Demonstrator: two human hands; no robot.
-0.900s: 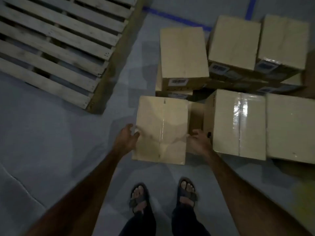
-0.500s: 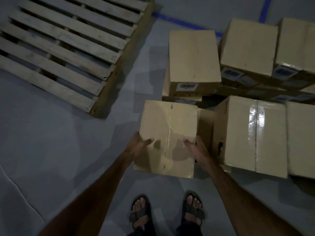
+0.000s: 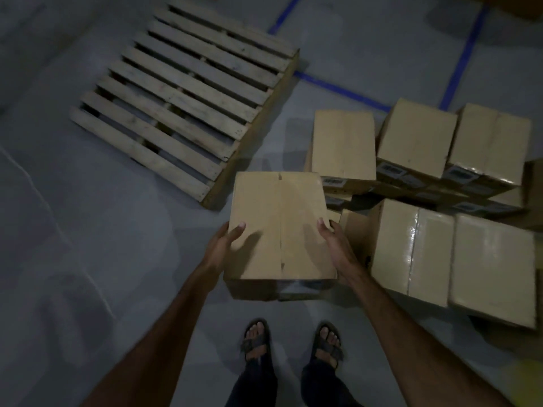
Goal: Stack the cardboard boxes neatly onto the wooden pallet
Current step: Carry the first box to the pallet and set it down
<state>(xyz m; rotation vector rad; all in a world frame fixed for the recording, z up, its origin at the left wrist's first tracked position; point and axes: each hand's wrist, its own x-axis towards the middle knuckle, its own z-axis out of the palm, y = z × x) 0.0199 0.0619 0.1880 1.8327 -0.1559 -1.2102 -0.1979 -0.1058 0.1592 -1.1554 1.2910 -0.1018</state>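
Observation:
I hold a taped cardboard box (image 3: 279, 227) off the floor in front of me, its top facing up. My left hand (image 3: 223, 245) grips its left side with the thumb over the top edge. My right hand (image 3: 335, 245) grips its right side the same way. The wooden pallet (image 3: 188, 101) lies bare on the grey floor up and to the left of the box, its near corner close to the box's far left corner. A pile of more cardboard boxes (image 3: 417, 139) stands to the right.
Two large taped boxes (image 3: 452, 254) lie right beside my right hand. Blue tape lines (image 3: 458, 63) mark the floor behind the pile. My sandalled feet (image 3: 291, 342) stand below the held box. Grey floor stretches to the left.
The box has come up off the floor between my hands and sits higher and nearer. My view has pulled back, showing the whole pallet.

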